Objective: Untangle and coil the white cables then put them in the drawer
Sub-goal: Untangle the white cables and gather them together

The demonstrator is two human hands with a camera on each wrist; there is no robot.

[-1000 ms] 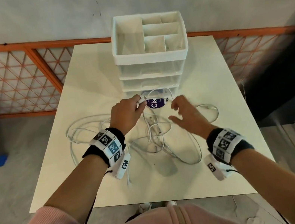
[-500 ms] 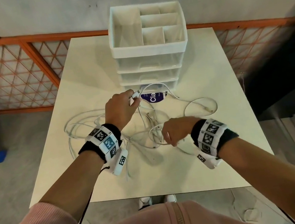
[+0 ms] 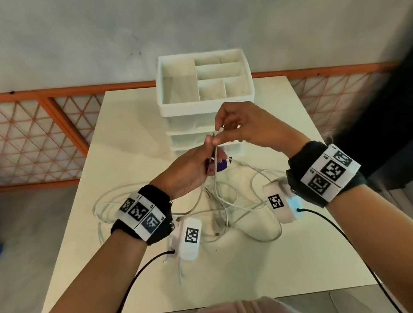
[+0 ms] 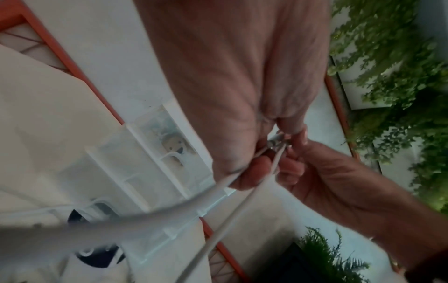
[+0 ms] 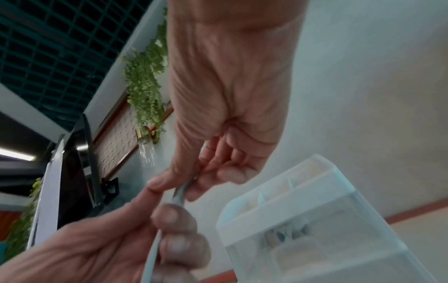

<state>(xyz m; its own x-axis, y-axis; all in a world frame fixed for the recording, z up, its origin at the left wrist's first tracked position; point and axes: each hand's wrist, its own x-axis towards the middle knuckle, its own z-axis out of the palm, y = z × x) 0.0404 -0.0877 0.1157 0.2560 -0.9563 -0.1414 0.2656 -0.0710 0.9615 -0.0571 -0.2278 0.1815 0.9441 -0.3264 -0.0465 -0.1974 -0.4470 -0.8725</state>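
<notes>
A tangle of white cables [image 3: 225, 208] lies on the cream table [image 3: 121, 149]. Both hands are raised above it, in front of the white drawer unit [image 3: 206, 101]. My left hand [image 3: 209, 146] grips cable strands that hang down to the tangle. My right hand [image 3: 220, 133] pinches a cable end with its plug, fingertips touching the left hand's. In the left wrist view two strands [image 4: 232, 220] run from the left hand's fingers [image 4: 252, 172], and the right hand [image 4: 290, 153] meets them. In the right wrist view thumb and finger [image 5: 169, 181] pinch the cable [image 5: 152, 254].
The drawer unit has an open divided tray on top and its drawers are shut. A purple round label [image 3: 224, 164] lies at its foot. An orange lattice railing [image 3: 17, 140] runs behind the table. Black leads trail from both wrist cameras.
My right hand dropped to the tangle, took a cable and rose. My left hand lifted its cable end too. Both now meet in the air before the drawer unit.
</notes>
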